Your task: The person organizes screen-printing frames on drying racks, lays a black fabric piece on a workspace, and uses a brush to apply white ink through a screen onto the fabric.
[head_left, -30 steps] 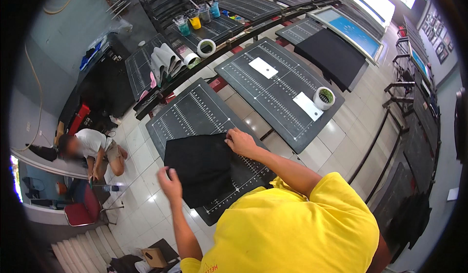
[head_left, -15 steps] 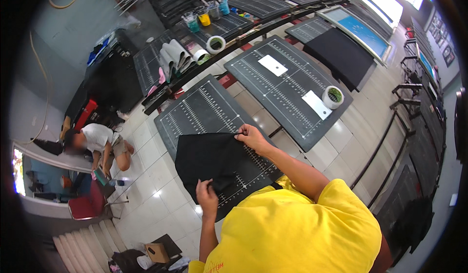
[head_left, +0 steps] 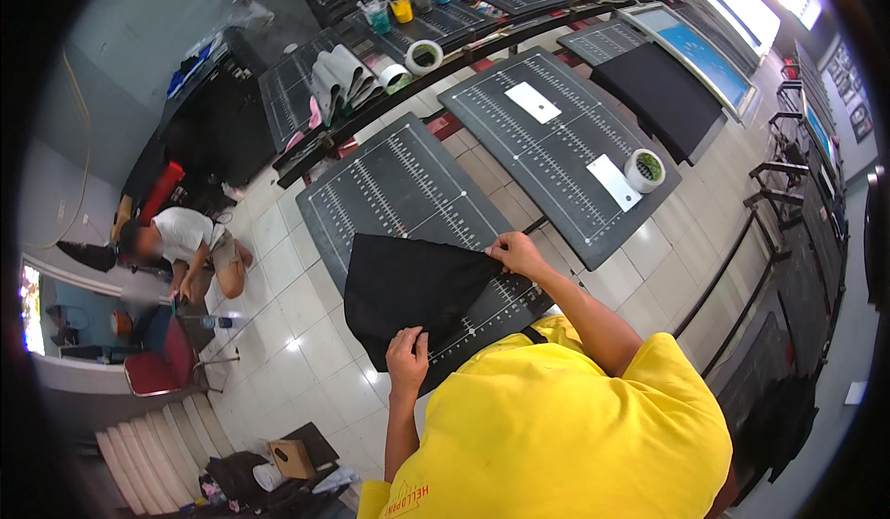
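Note:
A piece of black cloth (head_left: 403, 287) lies folded over the near part of a dark grey board (head_left: 394, 181) marked with white ruler lines. My right hand (head_left: 517, 253) pinches the cloth's right corner between thumb and fingers and draws it out to a point. At the near edge, my left hand (head_left: 406, 360) has its fingers curled together on the cloth. Part of the cloth hangs past the board's left side.
A second ruled board (head_left: 556, 162) to the right carries two white plates and a tape roll (head_left: 644, 170). Cups of coloured ink (head_left: 400, 6) and another tape roll (head_left: 424, 57) stand farther back. A person (head_left: 190, 250) crouches at left near a red chair (head_left: 167, 361).
My right hand has pulled the cloth's corner to the right. My left hand, open before, has moved slightly right and closed at the near edge. The cloth is spread tauter.

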{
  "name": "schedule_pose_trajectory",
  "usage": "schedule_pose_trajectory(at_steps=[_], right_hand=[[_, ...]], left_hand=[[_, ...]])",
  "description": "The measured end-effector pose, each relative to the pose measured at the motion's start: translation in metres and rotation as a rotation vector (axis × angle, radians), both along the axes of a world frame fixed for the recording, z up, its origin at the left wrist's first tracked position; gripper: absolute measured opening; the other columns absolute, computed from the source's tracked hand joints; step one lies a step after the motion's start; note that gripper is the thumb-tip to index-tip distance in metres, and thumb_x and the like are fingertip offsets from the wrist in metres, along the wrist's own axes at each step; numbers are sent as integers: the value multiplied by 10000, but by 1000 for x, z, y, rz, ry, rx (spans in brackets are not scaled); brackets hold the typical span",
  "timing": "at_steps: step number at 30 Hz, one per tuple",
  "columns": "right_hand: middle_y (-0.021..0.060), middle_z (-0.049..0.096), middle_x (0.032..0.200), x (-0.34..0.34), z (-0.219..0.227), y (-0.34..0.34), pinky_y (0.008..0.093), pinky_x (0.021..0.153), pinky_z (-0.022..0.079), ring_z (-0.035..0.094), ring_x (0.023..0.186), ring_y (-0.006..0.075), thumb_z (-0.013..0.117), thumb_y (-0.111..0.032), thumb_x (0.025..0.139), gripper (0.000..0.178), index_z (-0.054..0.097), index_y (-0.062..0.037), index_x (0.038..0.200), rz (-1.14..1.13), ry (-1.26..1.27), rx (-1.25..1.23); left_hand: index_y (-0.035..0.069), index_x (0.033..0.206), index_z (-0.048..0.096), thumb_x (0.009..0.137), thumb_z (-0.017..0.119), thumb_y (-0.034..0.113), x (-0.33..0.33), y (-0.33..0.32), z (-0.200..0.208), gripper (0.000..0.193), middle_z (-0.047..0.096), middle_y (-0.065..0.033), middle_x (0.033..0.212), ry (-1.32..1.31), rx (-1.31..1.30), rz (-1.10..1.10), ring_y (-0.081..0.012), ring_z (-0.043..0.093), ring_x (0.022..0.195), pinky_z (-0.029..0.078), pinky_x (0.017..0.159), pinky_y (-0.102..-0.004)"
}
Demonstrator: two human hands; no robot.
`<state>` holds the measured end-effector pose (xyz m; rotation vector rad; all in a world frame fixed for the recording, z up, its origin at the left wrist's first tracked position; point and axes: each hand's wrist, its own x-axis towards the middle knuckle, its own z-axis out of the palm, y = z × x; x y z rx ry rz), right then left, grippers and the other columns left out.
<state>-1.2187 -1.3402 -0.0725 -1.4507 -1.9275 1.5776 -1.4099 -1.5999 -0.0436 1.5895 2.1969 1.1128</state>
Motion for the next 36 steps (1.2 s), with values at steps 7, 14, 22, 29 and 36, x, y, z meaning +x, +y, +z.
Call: schedule_pose_trajectory(at_steps=[7,14,22,29,36], right_hand=[[154,692,840,-12,0,-13,395,767,513,671,838,284,710,-259,839,265,682,-5,907,72,13,226],[218,699,1006,-15,6,-8,426,841,519,659,988,386,757,-316,788,395,712,-26,1052,271,-302,250],[163,630,714,0,-8,-1,390,652,465,591,674,212,674,-331,896,347,683,16,915,-17,66,155],[65,609,680,41,29,-3,337,625,453,548,655,122,653,-295,937,300,678,2,906,-86,66,154],[43,631,753,146,58,50,308,670,470,553,721,115,668,-269,926,269,685,-5,974,-202,247,185]], left_hand=[[-24,925,664,910,636,153,-3,5,1,180,682,-152,890,-58,25,42,-336,653,844,506,768,-396],[2,886,655,940,572,133,-19,5,7,164,651,-133,889,-84,126,86,-314,613,877,471,825,-384],[-11,1199,574,894,679,279,-77,-16,-35,434,653,-227,1094,5,-232,621,-397,610,1078,486,887,-454],[-33,1028,564,929,655,236,-71,-15,-21,301,620,-125,866,-216,-173,397,-226,574,782,473,744,-351],[-21,1199,494,990,601,199,-6,61,64,323,584,-63,1039,-797,166,41,-155,548,950,439,916,-289]])
